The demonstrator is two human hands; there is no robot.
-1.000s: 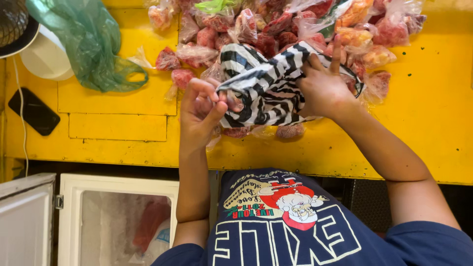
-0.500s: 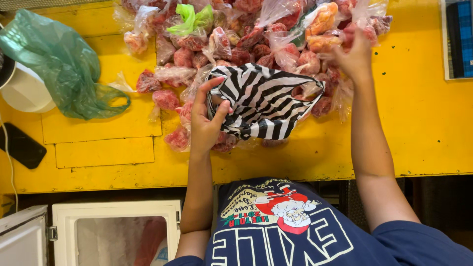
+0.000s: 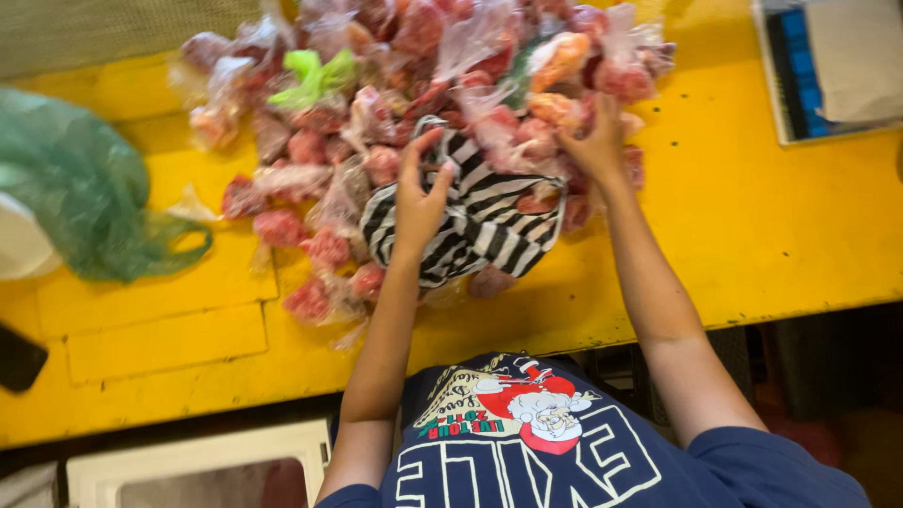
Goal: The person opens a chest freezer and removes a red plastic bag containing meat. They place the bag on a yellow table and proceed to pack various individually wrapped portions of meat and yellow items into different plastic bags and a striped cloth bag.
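A: What does the left hand [image 3: 419, 193] do?

B: It grips the near rim of the striped bag [image 3: 475, 226], a black-and-white plastic bag lying on the yellow desk [image 3: 771, 216]. The fingers are curled over the rim and pinch it, holding the mouth open.

A: And the right hand [image 3: 594, 143]?

B: It rests on the pile of small clear packets [image 3: 442, 66], just beyond the far rim of the striped bag. Its fingers are loosely spread over a reddish packet; whether they have closed on it cannot be told, as the view is blurred.

A: Where does the striped bag lie in relation to the pile?

B: At the pile's near edge, touching it. Red and pink packets surround it on the left, far and right sides, and several show under its near rim. One packet in the pile is tied with a bright green strip [image 3: 315, 75].

A: What else is on the desk?

B: A crumpled green bag [image 3: 85, 202] at the left, well apart from the hands, and a flat tray [image 3: 828, 66] with blue contents at the far right.
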